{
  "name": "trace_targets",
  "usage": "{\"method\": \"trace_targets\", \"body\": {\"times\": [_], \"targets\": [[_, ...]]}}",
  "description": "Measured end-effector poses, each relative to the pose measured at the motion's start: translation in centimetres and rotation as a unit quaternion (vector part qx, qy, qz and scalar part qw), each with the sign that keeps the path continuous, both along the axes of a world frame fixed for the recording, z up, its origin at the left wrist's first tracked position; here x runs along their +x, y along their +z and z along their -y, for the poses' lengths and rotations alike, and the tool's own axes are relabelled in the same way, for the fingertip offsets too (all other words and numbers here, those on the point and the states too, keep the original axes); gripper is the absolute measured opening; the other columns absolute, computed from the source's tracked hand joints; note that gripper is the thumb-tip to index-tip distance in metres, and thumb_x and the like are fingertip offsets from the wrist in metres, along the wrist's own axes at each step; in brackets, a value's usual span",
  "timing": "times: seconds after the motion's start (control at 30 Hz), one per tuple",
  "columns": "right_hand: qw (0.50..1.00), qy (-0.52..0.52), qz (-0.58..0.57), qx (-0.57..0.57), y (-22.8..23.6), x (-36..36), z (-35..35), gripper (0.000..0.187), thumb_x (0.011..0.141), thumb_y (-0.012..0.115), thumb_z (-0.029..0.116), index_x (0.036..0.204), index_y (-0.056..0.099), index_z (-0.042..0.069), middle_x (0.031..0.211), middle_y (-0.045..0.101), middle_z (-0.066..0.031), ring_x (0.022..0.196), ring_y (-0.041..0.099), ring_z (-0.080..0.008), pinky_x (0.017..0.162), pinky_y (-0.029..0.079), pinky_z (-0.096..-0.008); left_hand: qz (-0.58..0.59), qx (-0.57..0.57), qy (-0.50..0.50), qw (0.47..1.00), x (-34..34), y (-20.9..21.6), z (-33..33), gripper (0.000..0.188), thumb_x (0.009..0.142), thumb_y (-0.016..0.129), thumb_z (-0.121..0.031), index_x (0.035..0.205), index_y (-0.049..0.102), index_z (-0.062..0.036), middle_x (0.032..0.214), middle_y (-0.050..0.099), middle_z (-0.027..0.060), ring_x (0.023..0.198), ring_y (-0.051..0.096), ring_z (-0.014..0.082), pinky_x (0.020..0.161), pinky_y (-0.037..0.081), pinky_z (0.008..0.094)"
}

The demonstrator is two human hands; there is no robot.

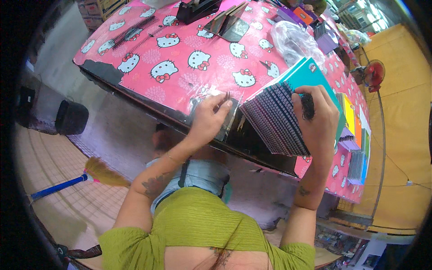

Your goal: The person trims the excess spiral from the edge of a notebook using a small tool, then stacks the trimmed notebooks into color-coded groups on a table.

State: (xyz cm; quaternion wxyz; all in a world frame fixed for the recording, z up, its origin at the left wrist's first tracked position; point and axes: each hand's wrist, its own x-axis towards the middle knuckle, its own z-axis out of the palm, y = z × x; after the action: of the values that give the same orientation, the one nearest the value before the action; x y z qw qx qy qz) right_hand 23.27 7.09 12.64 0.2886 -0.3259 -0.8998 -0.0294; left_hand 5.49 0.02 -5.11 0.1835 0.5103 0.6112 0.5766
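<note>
A tall stack of spiral notebooks (276, 119) with teal covers leans at the table's front edge, coil bindings facing left. Over its upper part curls my right hand (320, 114), its fingers closed round a black, tangled-looking coil bundle (307, 106). Left of the stack, my left hand (210, 116) is above the table edge with thumb and forefinger pinched together. A tiny dark tip shows at those fingertips, too small to name. Beneath that hand lies a shiny clear patch on the pink table cover (189, 81), which is printed with cartoon cats.
Long black coils (135, 33) lie at the far left of the table, near a metal stand (227, 27). A clear plastic bag (297, 42) sits behind the stack. More notebooks (357, 164) stand on the right, before a red fan (374, 74). A broom (85, 177) lies on the floor.
</note>
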Motion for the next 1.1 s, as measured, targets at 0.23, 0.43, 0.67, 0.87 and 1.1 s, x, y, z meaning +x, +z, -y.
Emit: {"method": "trace_targets", "body": {"times": [0.23,0.43,0.67,0.87,1.1], "targets": [[1.000,-0.004,-0.007,0.003,0.1,0.0,0.0,0.014,0.080,0.072,0.008,0.088,0.061,0.005,0.079,0.059,-0.0111,0.065,0.060,-0.0284,0.060,0.047,-0.0367,-0.388,-0.128,-0.026,0.913,-2.2,-2.9,-1.5,0.042,0.087,0.065,-0.025,0.121,0.059,-0.0032,0.106,0.056,0.0150,0.099,0.058,0.0331,0.079,0.050,0.0404],[1.000,-0.005,-0.004,-0.012,0.0,0.1,-0.1,0.014,0.081,0.072,0.009,0.090,0.063,0.003,0.080,0.059,-0.0120,0.067,0.059,-0.0271,0.063,0.046,-0.0352,-0.484,-0.034,0.044,0.874,-4.6,-2.3,0.6,0.042,0.086,0.066,-0.028,0.124,0.059,-0.0111,0.110,0.058,0.0146,0.104,0.056,0.0320,0.089,0.044,0.0426],[1.000,-0.012,-0.009,-0.008,-0.1,0.2,-0.1,0.014,0.080,0.073,0.008,0.089,0.063,0.005,0.082,0.061,-0.0125,0.067,0.061,-0.0284,0.062,0.048,-0.0358,0.384,-0.169,-0.226,0.879,-3.8,2.6,1.6,0.037,0.102,0.047,-0.026,0.127,0.056,-0.0013,0.109,0.061,0.0032,0.095,0.058,0.0113,0.080,0.048,0.0270],[1.000,-0.005,0.000,0.007,0.0,-0.1,0.0,0.014,0.080,0.072,0.009,0.089,0.063,0.004,0.082,0.061,-0.0124,0.067,0.061,-0.0283,0.063,0.048,-0.0355,0.381,-0.122,-0.251,0.881,0.0,2.7,1.8,0.036,0.100,0.051,-0.027,0.121,0.061,0.0013,0.099,0.067,0.0044,0.087,0.064,0.0121,0.082,0.051,0.0271],[1.000,0.000,-0.001,0.019,-0.3,0.0,-0.4,0.013,0.081,0.072,0.009,0.089,0.063,0.004,0.081,0.061,-0.0120,0.066,0.061,-0.0277,0.062,0.048,-0.0351,0.346,-0.107,-0.215,0.907,0.9,3.0,0.9,0.031,0.098,0.054,-0.026,0.105,0.068,0.0011,0.076,0.062,0.0021,0.071,0.058,0.0083,0.065,0.047,0.0260]]}}
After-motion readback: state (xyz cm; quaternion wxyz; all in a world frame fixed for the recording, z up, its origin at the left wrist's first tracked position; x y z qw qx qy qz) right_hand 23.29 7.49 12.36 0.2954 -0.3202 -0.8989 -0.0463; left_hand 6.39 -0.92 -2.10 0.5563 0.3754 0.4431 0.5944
